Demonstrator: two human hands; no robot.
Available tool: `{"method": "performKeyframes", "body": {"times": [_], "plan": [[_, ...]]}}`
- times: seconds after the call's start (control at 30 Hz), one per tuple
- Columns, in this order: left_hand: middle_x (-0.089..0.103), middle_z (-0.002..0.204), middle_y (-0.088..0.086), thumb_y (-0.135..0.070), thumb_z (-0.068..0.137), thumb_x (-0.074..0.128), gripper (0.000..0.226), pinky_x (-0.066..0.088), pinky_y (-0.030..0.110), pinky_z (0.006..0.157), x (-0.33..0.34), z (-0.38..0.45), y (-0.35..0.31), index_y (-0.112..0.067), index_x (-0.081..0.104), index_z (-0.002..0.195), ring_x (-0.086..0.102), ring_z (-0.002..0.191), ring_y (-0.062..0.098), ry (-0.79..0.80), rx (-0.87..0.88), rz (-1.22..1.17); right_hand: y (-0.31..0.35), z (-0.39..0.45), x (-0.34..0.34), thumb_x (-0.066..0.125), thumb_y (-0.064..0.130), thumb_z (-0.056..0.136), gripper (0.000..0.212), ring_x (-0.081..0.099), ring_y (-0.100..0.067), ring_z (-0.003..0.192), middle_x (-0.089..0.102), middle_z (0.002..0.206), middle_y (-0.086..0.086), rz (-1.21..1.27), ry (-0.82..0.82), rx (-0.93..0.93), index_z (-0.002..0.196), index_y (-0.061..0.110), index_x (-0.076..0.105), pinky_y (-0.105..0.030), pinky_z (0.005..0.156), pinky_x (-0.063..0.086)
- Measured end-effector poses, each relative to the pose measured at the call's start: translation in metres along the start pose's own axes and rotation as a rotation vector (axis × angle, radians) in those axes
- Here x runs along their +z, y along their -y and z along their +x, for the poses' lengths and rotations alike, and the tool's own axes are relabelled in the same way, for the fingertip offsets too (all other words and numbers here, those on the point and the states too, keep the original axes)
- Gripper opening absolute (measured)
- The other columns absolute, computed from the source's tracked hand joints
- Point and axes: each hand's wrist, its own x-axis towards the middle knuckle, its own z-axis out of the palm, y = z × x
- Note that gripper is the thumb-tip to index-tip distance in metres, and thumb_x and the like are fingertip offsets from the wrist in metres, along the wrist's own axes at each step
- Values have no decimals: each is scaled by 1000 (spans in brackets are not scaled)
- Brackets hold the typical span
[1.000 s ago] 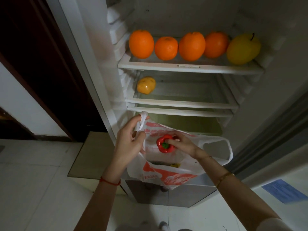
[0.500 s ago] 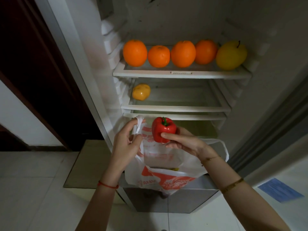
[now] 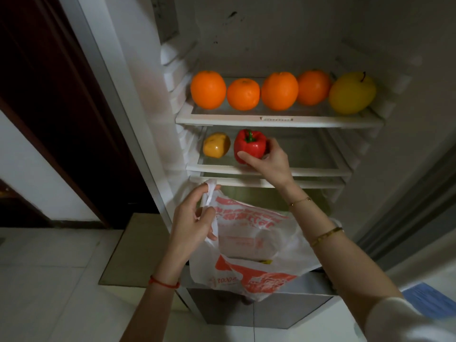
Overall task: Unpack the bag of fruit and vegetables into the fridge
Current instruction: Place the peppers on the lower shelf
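Note:
My right hand (image 3: 269, 161) grips a red bell pepper (image 3: 249, 146) upright over the fridge's middle shelf (image 3: 308, 171), just right of a yellow-orange vegetable (image 3: 216, 148). Whether the pepper touches the shelf I cannot tell. My left hand (image 3: 192, 223) pinches the handle of a white plastic bag (image 3: 249, 245) with red-orange print, which hangs open in front of the lower fridge. Something yellow shows inside the bag. Several oranges (image 3: 243, 94) and a yellow apple (image 3: 351, 93) stand in a row on the top shelf (image 3: 276, 118).
The right part of the middle shelf holds nothing. A dark wooden door (image 3: 61, 99) stands left of the fridge. A grey lower compartment front (image 3: 261, 309) sits under the bag. White floor tiles (image 3: 49, 267) and a blue sheet (image 3: 434, 299) lie below.
My right hand lifted the red pepper out of the bag and carried it up to the middle shelf beside the yellow-orange vegetable. My left hand kept hold of the bag handle.

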Motion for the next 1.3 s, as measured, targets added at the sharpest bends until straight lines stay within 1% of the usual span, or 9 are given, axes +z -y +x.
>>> {"method": "performKeyframes", "body": {"times": [0.17,0.33,0.57,0.67,0.83,0.9,1.0,1.17,1.3], "plan": [[67,97,23,6,92,50,50,54,28,43,-1,3,1,-20,55,135,58,61,49,4,10,-31,-5,28,12,84,33,73,74,57,-15,106,60,126,-7,-49,7,35,133,9,48,-21,84,45],[68,98,21,6,92,51,51,55,30,44,-3,7,3,-22,56,134,58,48,29,13,8,-21,-11,39,17,82,33,75,73,58,-22,114,58,130,-9,-57,23,64,134,8,46,-23,87,45],[67,99,22,5,92,50,50,53,26,43,-3,3,1,-20,55,136,57,56,45,12,20,-25,-17,28,14,85,31,72,81,55,-21,118,55,133,-9,-27,8,56,137,9,43,-22,88,44],[70,101,14,4,93,50,51,53,28,44,-4,0,3,-22,54,137,58,54,41,21,12,-37,-24,11,6,86,36,70,84,52,-21,120,55,131,-7,-131,-141,-37,137,10,44,-29,96,46],[70,106,2,7,93,50,51,52,27,42,-5,-9,4,-23,57,134,59,50,33,36,41,-61,-36,-41,-7,78,30,81,31,57,-13,79,61,90,-1,-177,-312,-280,94,13,57,-24,71,49],[71,103,-2,8,92,50,52,52,28,42,-5,-13,3,-23,58,133,58,47,27,48,60,-59,-47,-59,-9,73,24,86,19,58,-9,68,62,76,2,-179,-190,-369,81,12,60,-19,64,47],[71,101,-7,10,91,49,50,53,30,41,-5,-20,2,-17,58,132,59,45,13,65,93,-50,-67,-84,-1,68,21,90,14,63,-6,68,67,76,5,-249,226,-345,79,12,67,-15,66,51],[68,89,2,13,91,48,52,52,31,39,-5,-35,-1,-14,55,134,61,46,11,95,109,-76,-115,-102,23,71,27,86,13,64,-11,81,72,94,2,-478,662,-133,93,15,71,-31,80,56],[69,87,2,12,90,50,53,51,29,39,-4,-49,0,-15,56,134,62,47,11,128,82,-126,-147,-111,38,69,37,87,36,57,-17,102,60,122,-2,-696,903,63,117,18,59,-23,89,50]]}}
